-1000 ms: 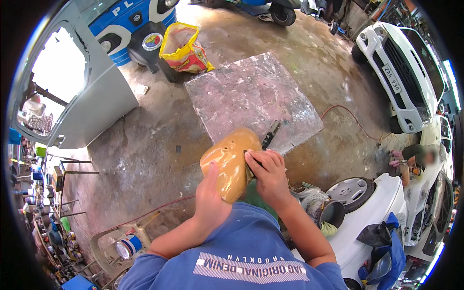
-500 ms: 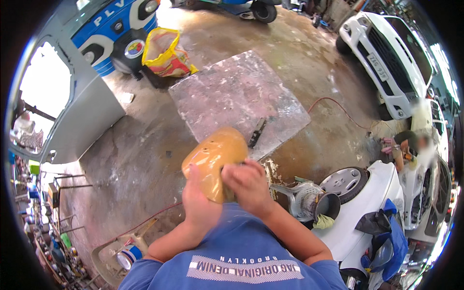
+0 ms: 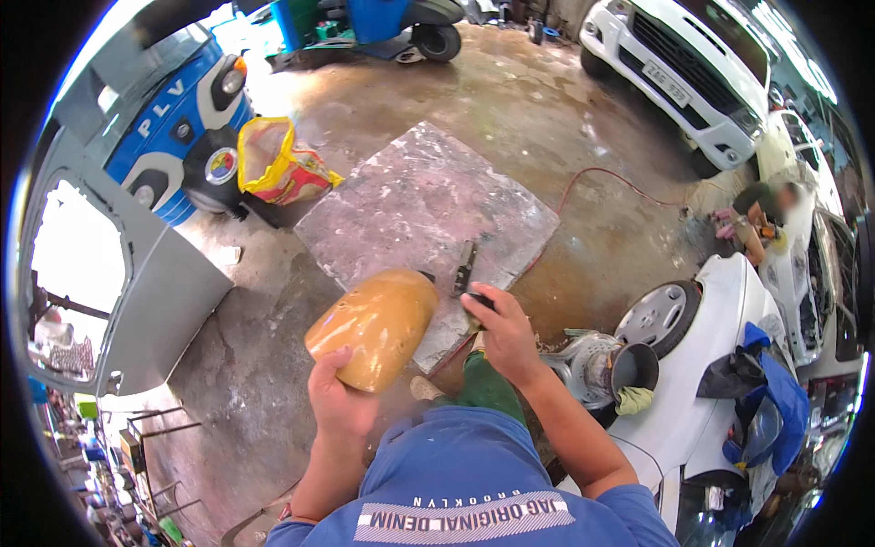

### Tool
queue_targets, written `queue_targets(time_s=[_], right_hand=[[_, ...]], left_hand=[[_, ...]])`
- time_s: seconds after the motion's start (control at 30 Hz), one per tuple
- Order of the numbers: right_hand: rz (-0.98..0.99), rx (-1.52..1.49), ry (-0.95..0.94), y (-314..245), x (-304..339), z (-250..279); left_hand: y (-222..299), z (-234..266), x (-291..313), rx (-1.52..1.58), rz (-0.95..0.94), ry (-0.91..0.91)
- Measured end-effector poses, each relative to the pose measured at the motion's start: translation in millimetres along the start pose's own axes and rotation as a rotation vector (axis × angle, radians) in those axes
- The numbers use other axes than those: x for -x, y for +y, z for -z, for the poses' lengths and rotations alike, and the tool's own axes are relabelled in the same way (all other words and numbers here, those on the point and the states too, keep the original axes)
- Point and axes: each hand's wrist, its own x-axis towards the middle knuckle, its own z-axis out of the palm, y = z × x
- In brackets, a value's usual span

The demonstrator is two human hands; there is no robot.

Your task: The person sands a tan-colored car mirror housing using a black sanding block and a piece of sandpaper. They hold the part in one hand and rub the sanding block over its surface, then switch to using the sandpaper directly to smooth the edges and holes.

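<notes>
My left hand [image 3: 339, 392] grips the lower end of a glossy ochre side mirror cover [image 3: 378, 328], thumb on its rounded outer face. The cover is tilted, held over the near left corner of a worn, paint-stained board [image 3: 410, 196]. To its right, my right hand [image 3: 504, 333] is closed round a small dark piece whose kind I cannot make out. That hand is apart from the cover. Just beyond its fingers, a black-handled tool [image 3: 465, 266], perhaps a utility knife, lies on the board.
A yellow-and-red sack [image 3: 284, 169] stands beyond the board's left corner. Grey door panel [image 3: 159, 283] at left. At right are a white bumper [image 3: 702, 337], a wheel [image 3: 658, 317] and a pot [image 3: 633, 369]. A red hose [image 3: 602, 170] crosses the floor; a person [image 3: 761, 214] crouches far right.
The mirror cover has been turned so its rounded outside faces up, and has shifted left and down. My right hand has left it and moved right, near the black-handled tool.
</notes>
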Motion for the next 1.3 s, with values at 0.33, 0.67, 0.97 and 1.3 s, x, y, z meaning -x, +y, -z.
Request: queue_targets(time_s=[0.33, 0.67, 0.97, 1.3], right_hand=[[-1.267, -0.746, 0.620, 157, 259, 12], [-1.188, 0.082, 0.641, 218, 426, 69], [-1.535, -0.060, 0.249, 353, 427, 149], [-1.540, 0.163, -0.338, 481, 501, 87]], left_hand=[[-19, -10, -8, -0.106, -0.142, -0.005], [-27, -38, -18, -0.345, -0.278, 0.119], [-24, -54, -27, -0.476, -0.325, 0.326], [-58, -49, 12, -0.573, -0.331, 0.397]])
